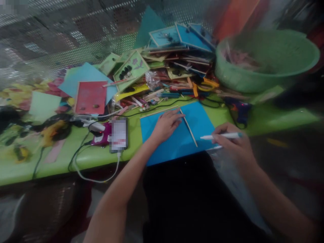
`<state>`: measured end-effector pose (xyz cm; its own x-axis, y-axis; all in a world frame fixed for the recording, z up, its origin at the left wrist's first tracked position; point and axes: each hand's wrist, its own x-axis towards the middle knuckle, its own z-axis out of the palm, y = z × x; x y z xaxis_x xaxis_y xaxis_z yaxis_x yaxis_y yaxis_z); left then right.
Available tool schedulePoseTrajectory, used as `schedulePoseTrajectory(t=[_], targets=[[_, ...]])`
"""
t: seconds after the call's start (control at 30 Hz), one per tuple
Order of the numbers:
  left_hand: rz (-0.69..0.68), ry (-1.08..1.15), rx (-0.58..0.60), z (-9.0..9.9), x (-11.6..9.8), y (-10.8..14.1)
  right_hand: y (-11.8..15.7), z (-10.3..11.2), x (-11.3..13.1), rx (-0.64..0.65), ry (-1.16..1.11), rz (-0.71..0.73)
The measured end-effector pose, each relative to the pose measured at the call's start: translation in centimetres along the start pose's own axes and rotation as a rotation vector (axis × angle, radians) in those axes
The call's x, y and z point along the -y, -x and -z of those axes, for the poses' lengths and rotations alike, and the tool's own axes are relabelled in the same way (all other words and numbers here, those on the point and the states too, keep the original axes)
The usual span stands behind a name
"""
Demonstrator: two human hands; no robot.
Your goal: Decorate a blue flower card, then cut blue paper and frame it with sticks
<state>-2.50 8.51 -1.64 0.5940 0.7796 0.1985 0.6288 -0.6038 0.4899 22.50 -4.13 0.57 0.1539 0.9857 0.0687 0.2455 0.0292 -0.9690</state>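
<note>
Between right-hand fingers (224, 127), white marker (230, 135) crosswise, narrow tip (201, 137) leftward

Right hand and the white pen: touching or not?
Touching. The head view shows it: the right hand grips the white pen, its barrel lying between the thumb and fingers with both ends sticking out.

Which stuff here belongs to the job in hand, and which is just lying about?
Likely in use:
blue sheet, under the left hand
thin stick on it
white pen, in the right hand

Apparently just lying about:
phone
green basin
red card
</note>
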Motion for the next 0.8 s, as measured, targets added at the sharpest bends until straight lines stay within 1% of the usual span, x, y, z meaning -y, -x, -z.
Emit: schedulePoseTrajectory(t=[0.07, 0.1, 0.17, 0.23, 0.3, 0.37, 0.53, 0.7, 0.8], targets=[[-0.001, 0.05, -0.017, 0.5, -0.3, 0.0, -1.1, -0.4, 0.1, -0.078, -0.08, 0.041], [0.004, 0.083, -0.015, 0.7, -0.5, 0.0, -1.7, -0.7, 0.1, -0.094, -0.134, 0.069], [0.016, 0.169, 0.009, 1.2, -1.0, 0.0, -3.1, -1.3, 0.3, -0.095, -0.242, 0.116], [0.021, 0.277, 0.044, 1.5, -1.5, 0.2, -4.1, -2.0, 0.7, -0.081, -0.306, 0.134], [0.018, 0.372, 0.077, 1.8, -1.9, 0.5, -4.8, -2.6, 1.2, -0.077, -0.313, 0.133], [0.015, 0.421, 0.097, 2.0, -2.2, 0.8, -5.0, -3.1, 1.5, -0.074, -0.301, 0.128], [0.001, 0.411, 0.123, 2.3, -2.5, 1.1, -5.0, -4.1, 1.3, -0.041, -0.303, 0.073], [-0.044, 0.292, 0.186, 2.2, -3.1, 0.9, -5.0, -4.9, 1.6, 0.003, -0.351, 0.005], [-0.034, 0.229, 0.183, 2.2, -3.6, 1.2, -4.9, -5.3, 2.0, 0.007, -0.379, -0.033]])
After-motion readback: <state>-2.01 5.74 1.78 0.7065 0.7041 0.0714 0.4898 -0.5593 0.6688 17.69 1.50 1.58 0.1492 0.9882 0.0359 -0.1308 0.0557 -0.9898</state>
